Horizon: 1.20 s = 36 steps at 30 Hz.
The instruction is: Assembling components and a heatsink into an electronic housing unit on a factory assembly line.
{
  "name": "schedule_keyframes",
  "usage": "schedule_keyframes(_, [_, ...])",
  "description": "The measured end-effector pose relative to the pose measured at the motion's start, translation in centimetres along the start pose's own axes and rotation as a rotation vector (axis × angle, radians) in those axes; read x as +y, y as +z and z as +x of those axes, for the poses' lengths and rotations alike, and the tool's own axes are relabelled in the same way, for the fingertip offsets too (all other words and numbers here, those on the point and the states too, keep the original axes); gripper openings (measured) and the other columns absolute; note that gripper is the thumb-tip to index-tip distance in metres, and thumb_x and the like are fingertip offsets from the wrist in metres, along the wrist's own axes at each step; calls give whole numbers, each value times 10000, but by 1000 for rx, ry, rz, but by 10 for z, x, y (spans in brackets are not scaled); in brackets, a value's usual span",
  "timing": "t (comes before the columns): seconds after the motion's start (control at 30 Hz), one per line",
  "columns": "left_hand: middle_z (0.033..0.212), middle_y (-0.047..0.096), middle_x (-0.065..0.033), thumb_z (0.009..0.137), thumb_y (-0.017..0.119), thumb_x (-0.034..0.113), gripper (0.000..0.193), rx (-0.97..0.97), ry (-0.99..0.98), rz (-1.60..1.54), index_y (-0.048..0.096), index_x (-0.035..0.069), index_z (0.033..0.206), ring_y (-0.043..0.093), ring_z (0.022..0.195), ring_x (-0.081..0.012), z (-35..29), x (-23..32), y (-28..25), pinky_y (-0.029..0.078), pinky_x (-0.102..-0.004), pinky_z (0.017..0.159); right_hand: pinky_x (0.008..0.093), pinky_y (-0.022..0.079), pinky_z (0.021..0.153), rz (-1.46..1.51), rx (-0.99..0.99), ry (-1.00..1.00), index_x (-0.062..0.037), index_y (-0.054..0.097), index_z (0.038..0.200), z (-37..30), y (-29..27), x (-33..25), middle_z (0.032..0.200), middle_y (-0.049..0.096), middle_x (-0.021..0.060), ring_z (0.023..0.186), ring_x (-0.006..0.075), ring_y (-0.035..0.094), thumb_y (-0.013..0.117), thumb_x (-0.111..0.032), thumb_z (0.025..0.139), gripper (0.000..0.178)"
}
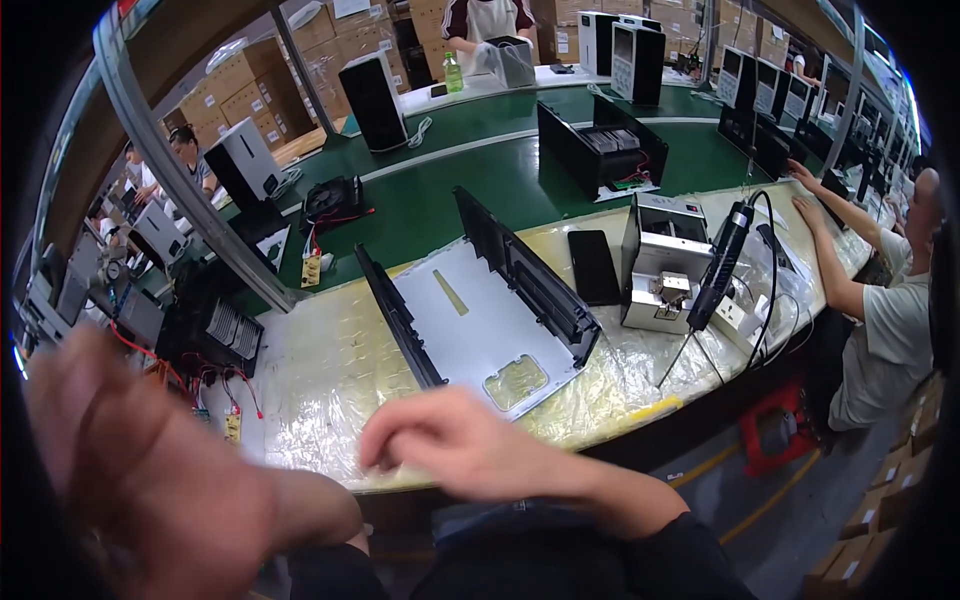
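My left hand [160,460] is raised at the lower left, close to the camera and smeared by motion, so its fingers cannot be read. My right hand [440,435] is closed, its fingers curled, just off the near end of an open casing; anything inside the curl is hidden. The casing [430,335] lies on the film-covered bench, with a white floor, two upright black side walls, a slot and a rounded cut-out. Left of it stands a black unit [215,335] with a grille and loose red and black wires, nearest to my left hand.
Right of the casing lie a black phone [594,267], a metal box-shaped device [660,270] and a black electric screwdriver [722,265] with its cable. The green conveyor [470,175] carries a half-built black unit [602,150] and a fan [333,198]. A co-worker [880,300] reaches in from the right.
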<state>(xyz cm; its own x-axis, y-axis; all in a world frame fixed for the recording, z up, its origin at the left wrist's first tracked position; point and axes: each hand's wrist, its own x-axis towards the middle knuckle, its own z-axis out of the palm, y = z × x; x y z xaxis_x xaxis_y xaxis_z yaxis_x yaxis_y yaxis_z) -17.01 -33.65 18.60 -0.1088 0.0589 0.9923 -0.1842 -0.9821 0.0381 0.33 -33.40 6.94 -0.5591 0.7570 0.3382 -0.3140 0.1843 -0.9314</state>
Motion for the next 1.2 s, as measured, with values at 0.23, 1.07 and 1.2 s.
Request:
schedule_keyframes(0.23, [1577, 311, -172, 873, 655, 130, 814, -150, -1065, 445, 238, 20, 1563, 347, 1436, -308, -176, -122, -28, 370, -459, 1142, 279, 410, 1051, -528, 598, 63, 21, 467, 1433, -46, -190, 23, 1341, 555, 112, 1219, 156, 540, 577, -75, 976, 479])
schedule_keyframes(1.07, [1208, 592, -313, 643, 819, 507, 804, -74, -1203, 1388, 535, 31, 1225, 591, 1130, -404, -173, -453, -192, 449, -503, 971, 297, 287, 540, -480, 631, -48, 18, 690, 929, -132, -124, 61, 685, 485, 25, 610, 96, 420, 623, -496, 938, 519])
schedule_keyframes(1.2, [978, 719, -58, 867, 694, 405, 355, 393, -1342, 263, 677, 93, 1036, 698, 836, -208, -137, -416, -221, 542, -345, 731, 309, 334, 566, -612, 653, -101, 17, 717, 1011, -115, -137, 62, 685, 509, 55, 623, 159, 483, 587, -498, 938, 536])
